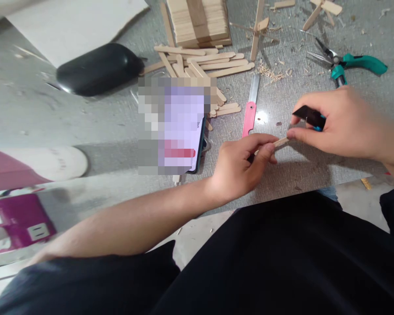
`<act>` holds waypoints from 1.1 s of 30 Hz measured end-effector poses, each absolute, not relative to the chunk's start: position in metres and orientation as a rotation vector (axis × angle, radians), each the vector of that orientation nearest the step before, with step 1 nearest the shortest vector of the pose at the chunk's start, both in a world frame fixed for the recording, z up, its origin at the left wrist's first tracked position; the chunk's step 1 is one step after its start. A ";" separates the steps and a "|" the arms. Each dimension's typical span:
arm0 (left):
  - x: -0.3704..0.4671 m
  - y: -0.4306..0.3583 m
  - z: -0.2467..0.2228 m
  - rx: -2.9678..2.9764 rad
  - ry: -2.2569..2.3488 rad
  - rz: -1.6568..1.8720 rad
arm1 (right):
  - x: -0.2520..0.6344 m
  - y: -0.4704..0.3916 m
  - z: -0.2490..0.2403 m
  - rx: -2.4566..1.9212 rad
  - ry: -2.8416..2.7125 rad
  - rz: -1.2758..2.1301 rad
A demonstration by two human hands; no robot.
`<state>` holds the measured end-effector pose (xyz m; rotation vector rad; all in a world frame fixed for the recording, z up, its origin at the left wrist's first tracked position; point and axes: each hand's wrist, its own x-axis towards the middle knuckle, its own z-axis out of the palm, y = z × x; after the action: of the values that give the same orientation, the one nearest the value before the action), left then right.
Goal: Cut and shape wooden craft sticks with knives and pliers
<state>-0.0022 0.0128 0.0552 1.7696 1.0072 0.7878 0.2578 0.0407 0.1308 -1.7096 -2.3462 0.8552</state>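
My left hand (246, 164) is closed, pinching a thin wooden craft stick (281, 141) between thumb and fingers. Its far end meets the thumb tip of my right hand (339, 124). That hand is curled around a box cutter (310, 117) with a dark, slanted blade and a bit of blue showing; the palm hides most of it. The blade points left, above the stick and apart from it. Just beyond my left hand lies a pink-handled folding razor (249, 117), opened out, its steel blade pointing away from me.
Loose craft sticks (213, 61) lie beside a banded stack (198, 24). Two crossed-stick pieces (256, 31) are at the back, near wood shavings (272, 72). Teal-handled pliers (361, 63) rest far right. A partly blurred-out phone (184, 127) and black case (100, 69) are left.
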 end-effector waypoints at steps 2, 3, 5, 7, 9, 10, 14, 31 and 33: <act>-0.003 0.010 0.052 1.751 1.029 0.778 | 0.257 0.036 0.132 -1.735 -2.371 0.663; -0.004 0.009 0.050 1.736 1.028 0.775 | 0.258 0.035 0.132 -1.721 -2.410 0.621; -0.005 0.007 0.047 1.689 1.012 0.770 | 0.257 0.032 0.131 -1.681 -2.518 0.625; -0.007 0.006 0.044 1.617 0.988 0.768 | 0.256 0.030 0.129 -1.653 -2.602 0.677; -0.007 0.007 0.042 1.537 0.945 0.759 | 0.254 0.029 0.128 -1.662 -2.630 0.715; -0.008 0.008 0.041 1.504 0.916 0.753 | 0.253 0.028 0.128 -1.673 -2.630 0.710; -0.006 0.012 0.042 1.456 0.805 0.721 | 0.248 0.024 0.128 -1.686 -2.639 0.579; 0.000 0.011 0.042 1.479 0.821 0.809 | 0.240 0.018 0.119 -1.619 -2.788 0.258; 0.000 0.009 0.041 1.524 0.841 0.824 | 0.239 0.018 0.119 -1.621 -2.779 0.257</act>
<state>-0.0001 0.0093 0.0409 1.5242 0.8410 0.8241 0.2391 0.0178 0.1186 -1.6209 -2.7790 0.2574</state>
